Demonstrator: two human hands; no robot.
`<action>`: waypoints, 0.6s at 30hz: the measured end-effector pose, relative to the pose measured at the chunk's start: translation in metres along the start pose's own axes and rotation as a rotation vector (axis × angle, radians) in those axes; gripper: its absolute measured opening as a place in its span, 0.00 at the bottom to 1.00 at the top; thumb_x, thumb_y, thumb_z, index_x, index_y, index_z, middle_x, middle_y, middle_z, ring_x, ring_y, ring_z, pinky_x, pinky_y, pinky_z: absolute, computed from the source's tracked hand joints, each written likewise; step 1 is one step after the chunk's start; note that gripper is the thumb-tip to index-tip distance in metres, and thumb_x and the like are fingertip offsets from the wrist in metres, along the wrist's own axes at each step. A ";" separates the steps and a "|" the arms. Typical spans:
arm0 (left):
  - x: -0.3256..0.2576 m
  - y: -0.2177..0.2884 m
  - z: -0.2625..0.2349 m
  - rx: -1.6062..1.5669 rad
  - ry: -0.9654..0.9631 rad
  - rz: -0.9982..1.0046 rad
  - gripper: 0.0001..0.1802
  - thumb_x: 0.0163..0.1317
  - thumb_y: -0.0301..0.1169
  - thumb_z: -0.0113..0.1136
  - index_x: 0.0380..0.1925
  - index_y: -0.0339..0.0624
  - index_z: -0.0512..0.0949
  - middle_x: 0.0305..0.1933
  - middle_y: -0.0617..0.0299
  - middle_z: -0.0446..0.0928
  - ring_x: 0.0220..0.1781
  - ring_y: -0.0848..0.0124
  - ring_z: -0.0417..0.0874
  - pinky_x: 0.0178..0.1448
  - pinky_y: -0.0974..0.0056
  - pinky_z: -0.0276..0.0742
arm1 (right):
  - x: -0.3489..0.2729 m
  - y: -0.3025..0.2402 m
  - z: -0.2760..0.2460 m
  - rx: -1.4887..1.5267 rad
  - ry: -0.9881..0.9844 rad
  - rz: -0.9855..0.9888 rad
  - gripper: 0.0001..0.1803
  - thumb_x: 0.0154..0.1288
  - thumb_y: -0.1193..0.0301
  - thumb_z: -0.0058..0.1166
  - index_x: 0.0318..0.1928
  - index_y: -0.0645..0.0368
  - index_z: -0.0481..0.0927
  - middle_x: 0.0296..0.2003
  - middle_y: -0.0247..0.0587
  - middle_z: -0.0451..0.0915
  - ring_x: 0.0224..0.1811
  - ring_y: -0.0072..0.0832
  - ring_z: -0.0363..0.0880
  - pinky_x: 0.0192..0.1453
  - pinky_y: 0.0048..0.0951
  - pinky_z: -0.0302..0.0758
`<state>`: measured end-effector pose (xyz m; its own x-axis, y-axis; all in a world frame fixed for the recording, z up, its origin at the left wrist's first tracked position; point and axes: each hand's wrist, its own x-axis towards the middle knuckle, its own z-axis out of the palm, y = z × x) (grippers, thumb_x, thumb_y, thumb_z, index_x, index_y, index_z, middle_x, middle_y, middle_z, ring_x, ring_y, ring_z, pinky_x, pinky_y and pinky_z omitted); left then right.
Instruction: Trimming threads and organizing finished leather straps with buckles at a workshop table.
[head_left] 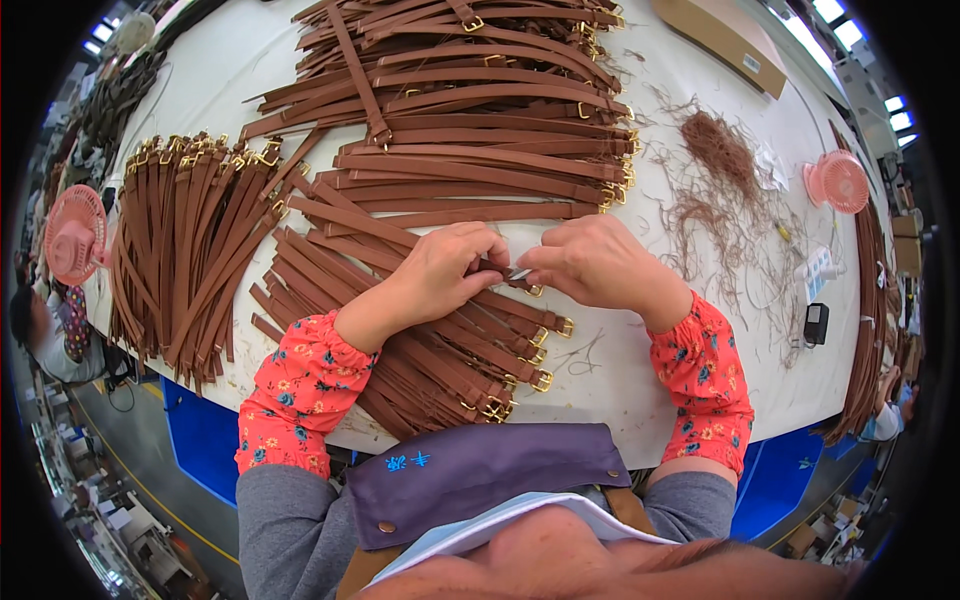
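My left hand (440, 268) and my right hand (585, 262) meet over the white table (700, 330), fingertips almost touching. Both pinch the end of one brown leather strap (520, 288) with a gold buckle, and a small pale metal piece (519, 273) shows between the fingertips. Beneath my left hand lies a pile of brown straps with gold buckles (430, 350), running toward my body. Red floral sleeve covers wrap both forearms.
A bigger stack of brown straps (470, 110) fills the far middle, another bundle (185, 240) lies at the left. Loose brown thread trimmings (720, 180) spread at the right. Two pink fans (75, 235) (838, 180), a cardboard box (720, 35) and a small black device (816, 322) stand around.
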<state>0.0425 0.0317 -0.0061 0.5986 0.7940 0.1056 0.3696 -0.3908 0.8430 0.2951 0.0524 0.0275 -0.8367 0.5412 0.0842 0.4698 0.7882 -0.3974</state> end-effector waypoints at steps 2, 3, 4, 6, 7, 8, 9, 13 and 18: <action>0.000 0.000 0.000 -0.005 -0.008 -0.014 0.11 0.57 0.21 0.70 0.39 0.40 0.79 0.37 0.57 0.79 0.33 0.63 0.80 0.38 0.60 0.78 | 0.001 0.000 0.000 -0.008 0.008 -0.005 0.09 0.65 0.63 0.66 0.43 0.47 0.85 0.24 0.36 0.76 0.31 0.41 0.80 0.33 0.42 0.74; 0.000 -0.001 0.000 -0.002 -0.004 -0.009 0.11 0.57 0.21 0.70 0.39 0.40 0.79 0.37 0.57 0.79 0.33 0.63 0.80 0.38 0.59 0.78 | 0.001 -0.001 0.000 -0.007 0.007 -0.004 0.08 0.65 0.63 0.65 0.43 0.47 0.85 0.24 0.36 0.75 0.30 0.41 0.80 0.32 0.42 0.74; 0.000 -0.001 0.000 0.001 0.000 -0.003 0.11 0.57 0.21 0.70 0.39 0.40 0.79 0.37 0.57 0.79 0.33 0.63 0.80 0.38 0.59 0.78 | 0.002 -0.001 0.000 -0.005 0.006 -0.003 0.08 0.65 0.63 0.65 0.42 0.47 0.85 0.23 0.36 0.74 0.30 0.41 0.80 0.32 0.42 0.73; 0.000 -0.001 0.000 0.003 -0.002 -0.005 0.11 0.57 0.21 0.70 0.39 0.40 0.79 0.37 0.57 0.79 0.33 0.63 0.80 0.38 0.59 0.78 | 0.000 -0.001 0.001 0.010 0.007 0.020 0.07 0.65 0.63 0.65 0.42 0.47 0.85 0.23 0.36 0.75 0.29 0.41 0.80 0.32 0.42 0.73; 0.000 0.000 0.000 0.007 -0.004 -0.006 0.11 0.57 0.21 0.70 0.39 0.40 0.78 0.37 0.57 0.79 0.33 0.62 0.80 0.38 0.59 0.78 | 0.000 -0.001 0.003 0.025 0.009 0.043 0.06 0.66 0.63 0.64 0.41 0.47 0.85 0.23 0.36 0.75 0.29 0.41 0.80 0.31 0.42 0.73; 0.000 0.000 0.000 0.006 -0.004 -0.006 0.11 0.57 0.21 0.70 0.39 0.40 0.78 0.37 0.57 0.79 0.33 0.62 0.80 0.38 0.59 0.78 | -0.001 -0.001 0.004 0.025 0.008 0.043 0.06 0.66 0.63 0.64 0.41 0.47 0.85 0.23 0.36 0.75 0.29 0.41 0.80 0.31 0.42 0.73; 0.000 0.000 0.000 0.009 -0.001 -0.001 0.11 0.57 0.21 0.70 0.39 0.40 0.78 0.37 0.58 0.79 0.33 0.63 0.80 0.38 0.59 0.78 | -0.001 -0.001 0.005 0.049 0.009 0.067 0.06 0.67 0.62 0.63 0.40 0.46 0.84 0.23 0.35 0.76 0.29 0.40 0.81 0.31 0.42 0.73; 0.001 0.001 0.000 0.010 -0.002 -0.013 0.11 0.57 0.22 0.70 0.38 0.40 0.79 0.36 0.58 0.78 0.33 0.63 0.80 0.38 0.59 0.78 | -0.004 -0.003 0.009 0.063 0.021 0.113 0.05 0.69 0.61 0.61 0.40 0.46 0.82 0.24 0.34 0.77 0.30 0.40 0.82 0.31 0.42 0.73; 0.000 0.001 -0.002 0.017 -0.013 -0.019 0.11 0.57 0.22 0.70 0.39 0.40 0.79 0.37 0.58 0.79 0.33 0.63 0.81 0.38 0.60 0.78 | -0.008 -0.005 0.015 0.082 0.063 0.128 0.05 0.70 0.62 0.60 0.39 0.46 0.81 0.25 0.34 0.79 0.30 0.40 0.82 0.31 0.41 0.73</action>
<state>0.0417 0.0322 -0.0045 0.6008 0.7951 0.0828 0.3930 -0.3840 0.8355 0.2947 0.0400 0.0150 -0.7509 0.6551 0.0843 0.5448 0.6864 -0.4817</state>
